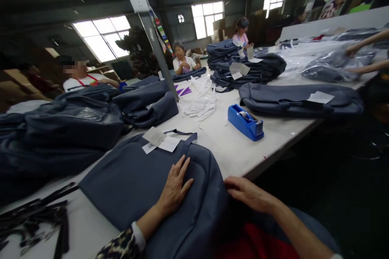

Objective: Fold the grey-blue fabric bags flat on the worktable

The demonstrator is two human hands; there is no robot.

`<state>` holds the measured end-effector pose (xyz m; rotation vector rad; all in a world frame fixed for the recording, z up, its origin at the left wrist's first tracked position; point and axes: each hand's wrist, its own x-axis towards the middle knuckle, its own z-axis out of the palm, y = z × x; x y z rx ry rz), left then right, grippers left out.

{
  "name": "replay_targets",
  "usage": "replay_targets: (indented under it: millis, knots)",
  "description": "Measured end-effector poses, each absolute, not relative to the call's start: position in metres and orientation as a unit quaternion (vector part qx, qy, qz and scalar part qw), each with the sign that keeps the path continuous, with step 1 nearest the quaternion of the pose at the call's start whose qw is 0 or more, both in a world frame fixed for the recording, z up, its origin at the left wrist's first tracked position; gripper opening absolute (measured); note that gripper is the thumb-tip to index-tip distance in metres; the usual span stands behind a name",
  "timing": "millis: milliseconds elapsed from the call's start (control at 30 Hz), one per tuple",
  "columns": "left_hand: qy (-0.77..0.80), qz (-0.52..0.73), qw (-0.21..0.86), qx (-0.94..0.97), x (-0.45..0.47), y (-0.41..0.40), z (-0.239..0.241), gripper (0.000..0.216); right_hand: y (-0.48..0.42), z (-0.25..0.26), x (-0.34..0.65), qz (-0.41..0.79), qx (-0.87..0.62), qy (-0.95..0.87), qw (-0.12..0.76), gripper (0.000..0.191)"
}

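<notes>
A dark blue bag point(146, 186) lies flat on the white table in front of me, its short strap point(189, 141) at the far edge. Paper tags point(161, 139) rest on its upper part. My left hand point(174, 186) is laid on the bag's face, palm down with the fingers apart. At the bag's right edge is my right hand point(247, 193), its fingers bent together against the material; the fingertips are partly hidden. A blue tape dispenser point(245, 123) stands beyond the bag, to the right.
Stuffed dark bags point(60, 129) crowd the left side. Black straps with metal clips point(36, 222) lie at lower left. White strips point(200, 103) cover mid-table. Another bag point(298, 99) and a bag stack point(249, 66) lie farther back. Co-workers sit across; another person's hands point(355, 50) touch plastic-wrapped goods.
</notes>
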<state>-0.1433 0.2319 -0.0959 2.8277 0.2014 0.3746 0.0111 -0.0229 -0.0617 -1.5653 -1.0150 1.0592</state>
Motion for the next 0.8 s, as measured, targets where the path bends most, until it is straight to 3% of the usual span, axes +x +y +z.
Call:
replay_targets:
  millis: [100, 300, 500, 600, 800]
  knots:
    - [0.058, 0.111, 0.126, 0.984, -0.145, 0.234, -0.093, 0.056, -0.015, -0.061, 0.029, 0.457, -0.643, -0.449, 0.419, 0.024]
    - [0.059, 0.091, 0.126, 0.986, -0.143, 0.235, -0.09, 0.055, -0.014, -0.061, 0.045, 0.49, -0.617, -0.474, 0.392, 0.017]
    - [0.058, 0.086, 0.128, 0.986, -0.144, 0.236, -0.091, 0.055, -0.022, -0.046, 0.044, 0.374, -0.65, -0.578, 0.32, 0.009]
    - [0.062, 0.076, 0.125, 0.987, -0.144, 0.236, -0.09, 0.055, -0.018, -0.052, 0.047, 0.437, -0.618, -0.566, 0.325, 0.002]
    - [0.063, 0.05, 0.117, 0.99, -0.144, 0.239, -0.09, 0.056, -0.023, -0.075, 0.057, 0.553, -0.529, -0.495, 0.412, 0.032]
